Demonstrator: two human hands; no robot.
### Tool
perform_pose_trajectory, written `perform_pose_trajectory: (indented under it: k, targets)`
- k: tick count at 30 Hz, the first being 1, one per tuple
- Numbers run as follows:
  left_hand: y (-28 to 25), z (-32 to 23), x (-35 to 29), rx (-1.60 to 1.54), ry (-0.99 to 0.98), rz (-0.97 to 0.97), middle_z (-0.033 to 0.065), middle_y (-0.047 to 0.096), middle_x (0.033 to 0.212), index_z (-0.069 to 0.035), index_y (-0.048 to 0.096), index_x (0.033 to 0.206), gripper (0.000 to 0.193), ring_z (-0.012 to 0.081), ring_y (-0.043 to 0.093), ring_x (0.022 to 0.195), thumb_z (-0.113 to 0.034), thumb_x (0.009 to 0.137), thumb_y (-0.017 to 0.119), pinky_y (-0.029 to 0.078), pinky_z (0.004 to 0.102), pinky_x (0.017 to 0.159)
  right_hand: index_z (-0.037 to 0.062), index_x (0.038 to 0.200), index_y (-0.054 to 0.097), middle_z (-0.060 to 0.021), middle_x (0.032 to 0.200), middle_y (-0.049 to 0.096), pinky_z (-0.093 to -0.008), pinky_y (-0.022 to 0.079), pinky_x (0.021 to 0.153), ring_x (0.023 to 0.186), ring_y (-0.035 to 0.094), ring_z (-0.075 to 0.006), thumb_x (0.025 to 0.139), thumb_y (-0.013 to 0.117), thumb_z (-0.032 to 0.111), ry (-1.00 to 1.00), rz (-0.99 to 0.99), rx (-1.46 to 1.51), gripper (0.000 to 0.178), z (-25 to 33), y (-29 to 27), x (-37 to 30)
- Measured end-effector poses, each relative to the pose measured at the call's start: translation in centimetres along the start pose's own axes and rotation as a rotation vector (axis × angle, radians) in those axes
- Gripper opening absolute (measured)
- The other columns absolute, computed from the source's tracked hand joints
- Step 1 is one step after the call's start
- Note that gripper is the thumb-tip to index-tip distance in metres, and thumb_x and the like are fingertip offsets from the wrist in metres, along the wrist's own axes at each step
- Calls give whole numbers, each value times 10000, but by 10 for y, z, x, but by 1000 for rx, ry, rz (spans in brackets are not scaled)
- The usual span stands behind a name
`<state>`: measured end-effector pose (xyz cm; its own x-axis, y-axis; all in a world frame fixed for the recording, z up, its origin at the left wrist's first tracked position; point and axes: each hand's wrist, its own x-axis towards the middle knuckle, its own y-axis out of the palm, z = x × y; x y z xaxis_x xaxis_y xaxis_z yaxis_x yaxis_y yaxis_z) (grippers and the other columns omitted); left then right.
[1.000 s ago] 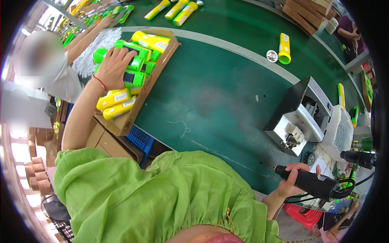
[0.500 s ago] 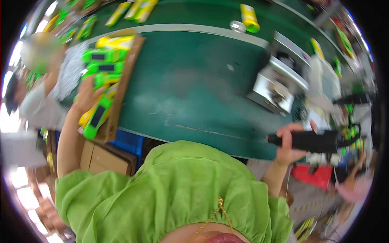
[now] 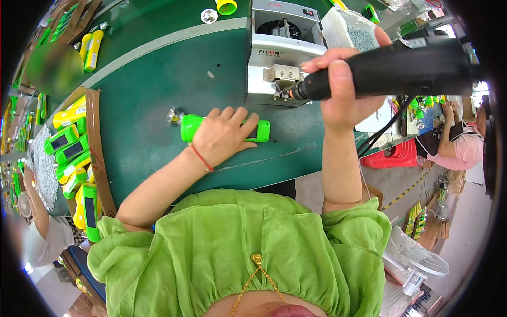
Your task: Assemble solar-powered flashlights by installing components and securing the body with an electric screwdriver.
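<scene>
My left hand [image 3: 221, 134] lies over a bright green flashlight body [image 3: 191, 127] flat on the table, its fingers curled across the casing and partly hiding a dark panel. A small silver reflector piece [image 3: 174, 116] sits at the flashlight's left end; whether it is attached I cannot tell. My right hand [image 3: 346, 98] grips a black electric screwdriver [image 3: 401, 68] held sideways. The driver's tip reaches the front outlet of a grey screw feeder [image 3: 259, 68]; whether a screw is on the tip is too small to tell.
A cardboard box [image 3: 96, 132] of green and yellow flashlights stands at the left. Beyond the pale strip lie yellow flashlights [image 3: 93, 50] and a loose reflector [image 3: 209, 16]. A white foam box [image 3: 348, 31] of small metal parts sits right of the feeder. Co-workers sit at both sides.
My left hand has moved from the box of flashlights to a green flashlight on the table. My right hand has brought the screwdriver up and left to the feeder. The view has turned rightward.
</scene>
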<state>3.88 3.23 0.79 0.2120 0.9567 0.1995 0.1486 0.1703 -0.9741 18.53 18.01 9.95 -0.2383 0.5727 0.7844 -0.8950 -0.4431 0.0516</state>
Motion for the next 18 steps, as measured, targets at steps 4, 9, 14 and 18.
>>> perform_pose_trajectory:
  k: [4, 9, 14, 18]
  targets:
    - [6, -3, 16, 23, -7, -27, 60, 556, 959, -85, 579, 1133, 562, 222, 567, 836, -484, 752, 687, 468, 345, 720, -109, 1379, 166, -161, 716, 624, -345, 556, 634, 558, 618, -213, 834, 589, 56, 53, -55, 38, 709, -12, 7, 0]
    - [13, -5, 22, -131, -43, -37, 55, 559, 941, -65, 612, 1067, 491, 219, 565, 848, -454, 774, 674, 467, 342, 728, -110, 1333, 280, -143, 699, 623, -310, 540, 605, 545, 613, -189, 834, 602, 34, -39, -19, -63, 611, -24, 7, 0]
    - [16, -6, 28, -184, -43, 22, 50, 555, 906, -71, 628, 1023, 439, 222, 569, 852, -424, 769, 686, 473, 349, 730, 13, 998, 491, -39, 710, 585, -244, 457, 494, 540, 574, -110, 822, 673, 16, 486, -95, -15, 253, -27, 23, 23]
    - [17, -2, 29, -192, -29, 0, 48, 549, 910, -74, 634, 1004, 421, 216, 572, 855, -408, 756, 704, 476, 346, 727, -54, 1020, 565, -99, 676, 605, -296, 497, 527, 531, 596, -182, 827, 631, 6, 402, -48, 147, 213, -23, 6, 6]
